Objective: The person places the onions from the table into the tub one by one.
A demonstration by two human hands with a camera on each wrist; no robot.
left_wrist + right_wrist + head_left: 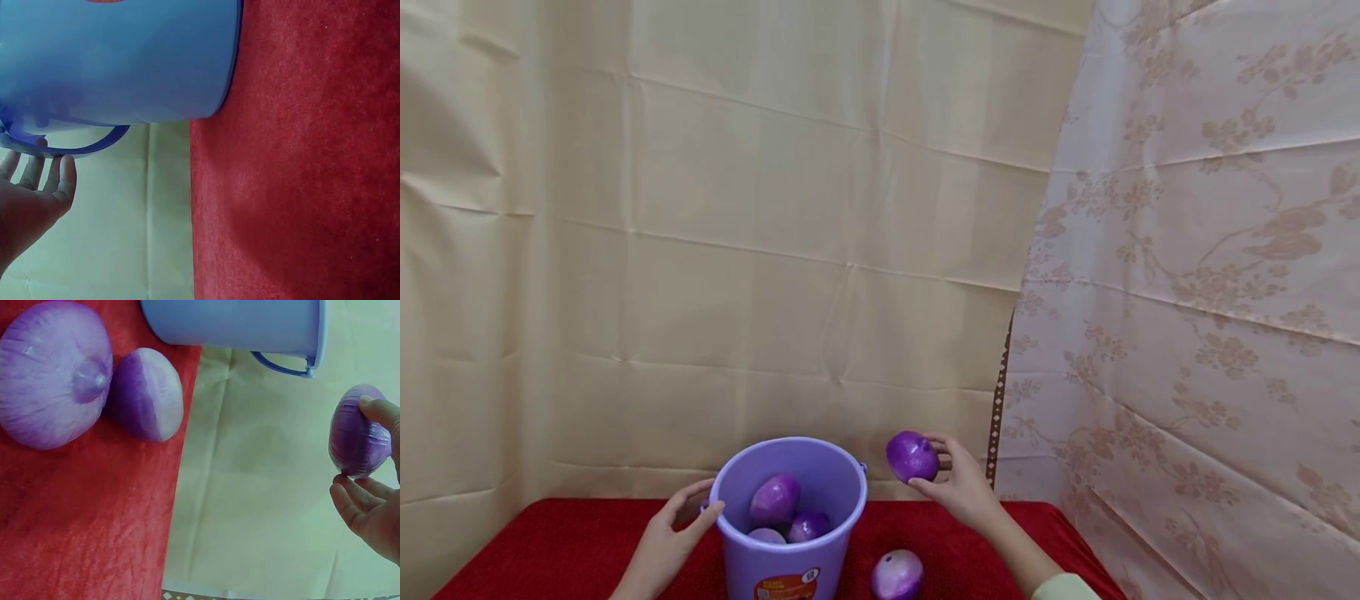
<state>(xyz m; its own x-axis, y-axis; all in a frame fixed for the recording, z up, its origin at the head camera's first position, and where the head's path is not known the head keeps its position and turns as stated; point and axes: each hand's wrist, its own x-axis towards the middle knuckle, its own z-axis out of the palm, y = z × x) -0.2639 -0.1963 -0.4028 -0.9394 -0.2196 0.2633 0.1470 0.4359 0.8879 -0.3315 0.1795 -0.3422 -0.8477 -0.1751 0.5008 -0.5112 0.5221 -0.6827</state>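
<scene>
A light purple bucket stands on the red cloth. My left hand grips its left rim, thumb over the edge; the left wrist view shows the fingers against the bucket's handle. Right of the bucket and above the cloth, my right hand holds a purple onion between thumb and fingers. Several onions lie inside the bucket, among them a large one and a darker one. In the right wrist view, a big onion and a two-toned onion rest on the cloth.
A red cloth covers the table. Behind it hangs a beige curtain, and a flowered pink curtain runs along the right. One onion sits close to the bucket's right side.
</scene>
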